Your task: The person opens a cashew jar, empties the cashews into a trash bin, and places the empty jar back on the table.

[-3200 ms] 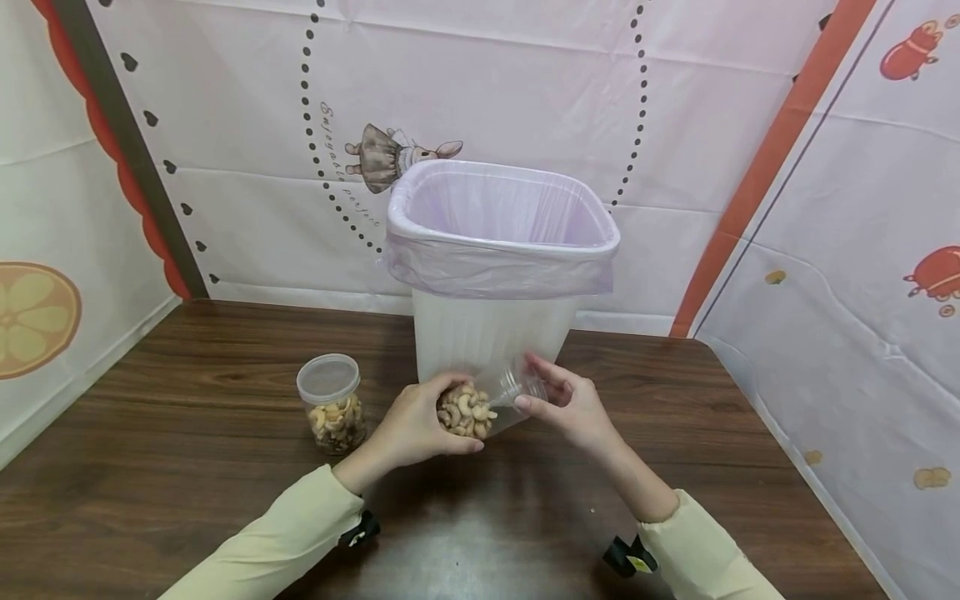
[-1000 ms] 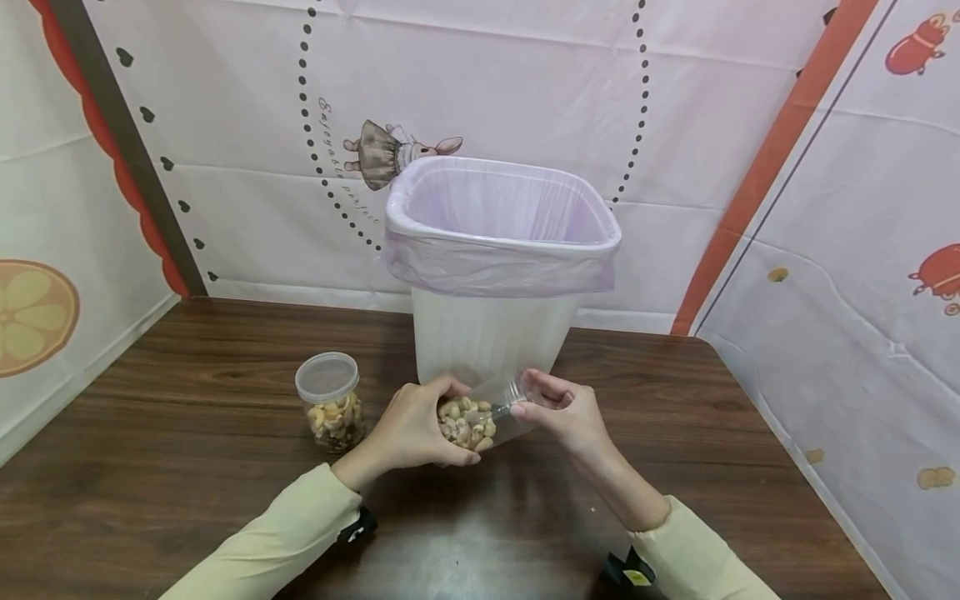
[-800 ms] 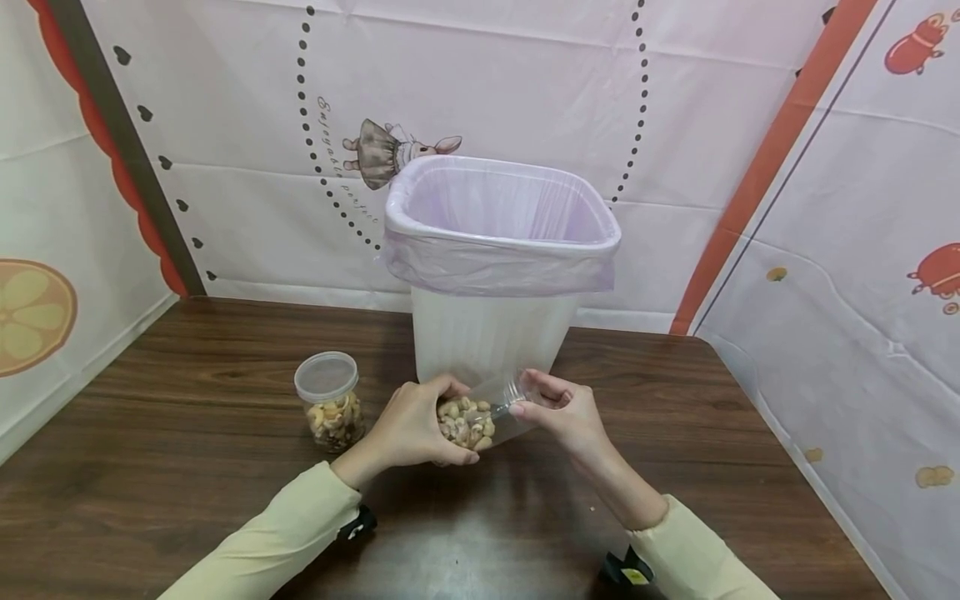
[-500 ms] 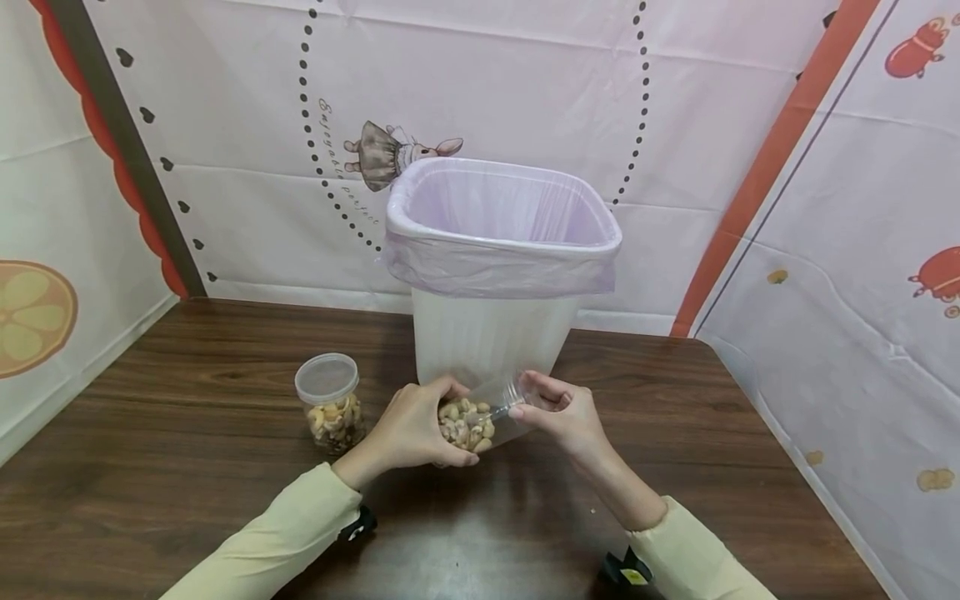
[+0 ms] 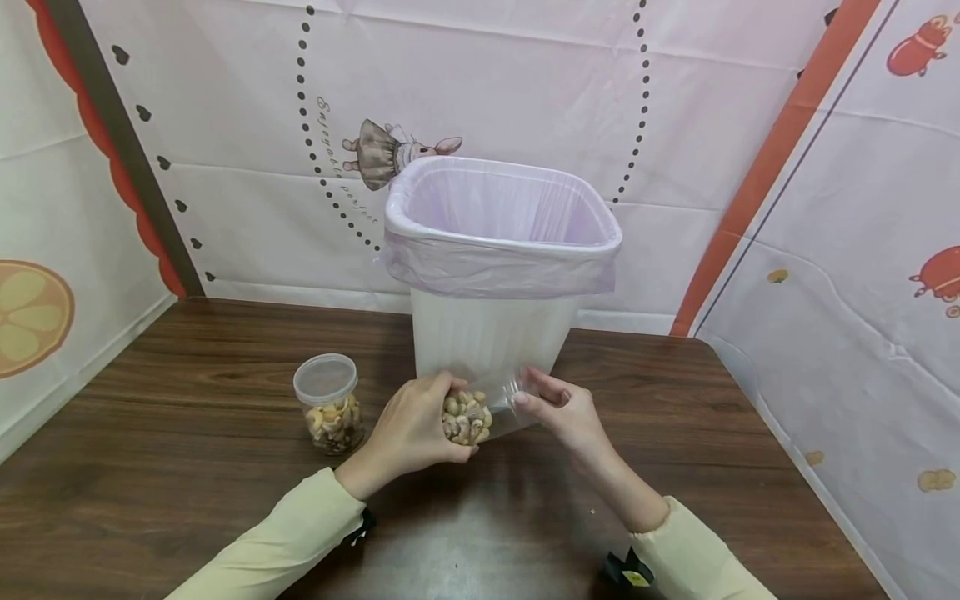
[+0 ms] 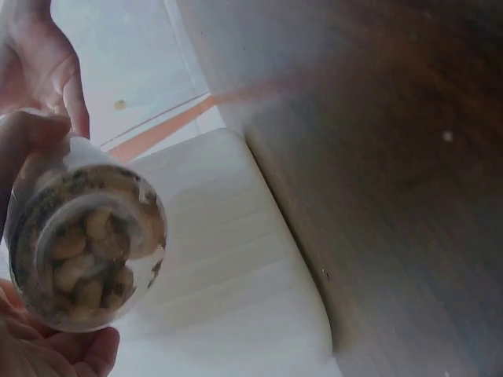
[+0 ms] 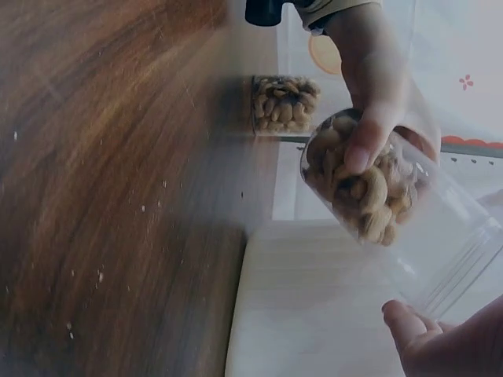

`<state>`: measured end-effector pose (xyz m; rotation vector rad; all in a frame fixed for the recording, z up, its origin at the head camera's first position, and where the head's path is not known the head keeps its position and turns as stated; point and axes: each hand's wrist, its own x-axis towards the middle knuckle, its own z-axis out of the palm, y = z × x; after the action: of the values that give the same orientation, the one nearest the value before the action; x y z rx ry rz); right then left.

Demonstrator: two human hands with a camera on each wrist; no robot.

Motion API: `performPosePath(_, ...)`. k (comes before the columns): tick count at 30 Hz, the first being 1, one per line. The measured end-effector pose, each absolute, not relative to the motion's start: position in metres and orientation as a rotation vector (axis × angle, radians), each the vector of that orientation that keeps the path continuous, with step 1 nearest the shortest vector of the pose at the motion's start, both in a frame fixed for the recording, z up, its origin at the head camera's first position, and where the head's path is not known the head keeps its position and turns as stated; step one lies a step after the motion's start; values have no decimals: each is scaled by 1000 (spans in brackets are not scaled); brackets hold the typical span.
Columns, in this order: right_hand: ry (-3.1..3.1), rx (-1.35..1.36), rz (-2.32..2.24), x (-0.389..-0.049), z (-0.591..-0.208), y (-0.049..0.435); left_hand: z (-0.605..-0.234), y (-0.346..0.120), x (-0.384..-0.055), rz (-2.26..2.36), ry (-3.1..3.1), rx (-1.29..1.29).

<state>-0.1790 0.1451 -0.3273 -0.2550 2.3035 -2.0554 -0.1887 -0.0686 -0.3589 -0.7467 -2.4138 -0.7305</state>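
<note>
My left hand (image 5: 408, 425) grips a clear plastic jar (image 7: 440, 228) round its base end, thumb on the near side. The jar lies tilted, with its threaded mouth toward my right hand and raised above the base. Cashews (image 5: 467, 418) fill the base end; the mouth end is bare of nuts. At the mouth, my right hand (image 5: 566, 408) holds the rim between thumb and fingers; some of these fingers are hidden behind the jar. The left wrist view looks at the jar's round bottom (image 6: 86, 251), nuts showing through. Both hands are over the table, before the bin.
A white bin (image 5: 487, 325) with a lilac liner (image 5: 502, 271) stands right behind the jar. Left of my left hand, a second jar (image 5: 330, 404) of cashews stands upright with its lid on. Brown wood table (image 5: 187, 400) beneath; printed cloth (image 5: 225, 108) walls around. Small specks (image 7: 98, 276) dot the tabletop.
The jar has turned a little in my hands, and the cashews have shifted inside it. My right fingers have moved slightly at the rim; the bin and second jar stay put.
</note>
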Motion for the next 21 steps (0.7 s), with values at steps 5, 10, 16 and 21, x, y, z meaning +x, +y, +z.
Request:
performPosePath(5,2320,-194,-2061,-178,-327,143,-360,-67,-189,-702,-2376,-744)
performPosePath(10,2331,-190,-2066,-177,-328,143,-360,-66,-188,-690,-2357,-757)
performPosePath(16,2325,-217,-2054,-178,-328,143,-361,-67,-187,-677,-2350,-771)
performPosePath(21,2318,-211,-2055,-176,-328,142,-362,-67,-185,-653,-2355,-763)
